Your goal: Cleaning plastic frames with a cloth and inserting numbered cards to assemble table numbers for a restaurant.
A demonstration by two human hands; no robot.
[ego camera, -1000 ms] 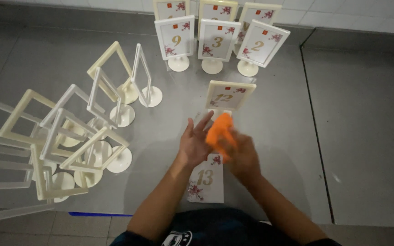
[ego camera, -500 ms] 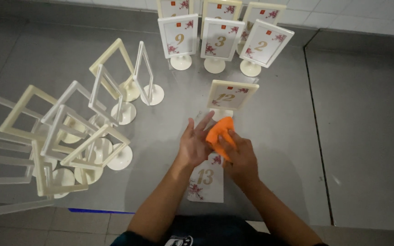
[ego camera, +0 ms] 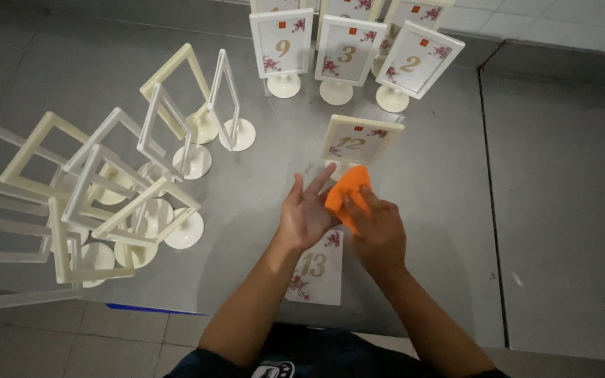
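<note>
— What do the hands have between them over the grey tabletop [ego camera: 232, 203]?

— An orange cloth [ego camera: 346, 193]. The right hand [ego camera: 379, 231] is clenched around its lower end, while the left hand [ego camera: 302, 213] is released, fingers spread, its palm against the cloth's side.

— And where does that put the cloth?

— Just in front of a filled card stand [ego camera: 360, 142] that tilts back, near the tabletop's middle. A loose floral number card [ego camera: 316, 269] lies flat beneath the wrists, at the near edge.

— What surrounds them?

— Three more filled stands [ego camera: 348, 52] line the far edge, upright. To the left, a cluster of empty cream frames [ego camera: 106, 189] on round bases, several leaning against one another.
</note>
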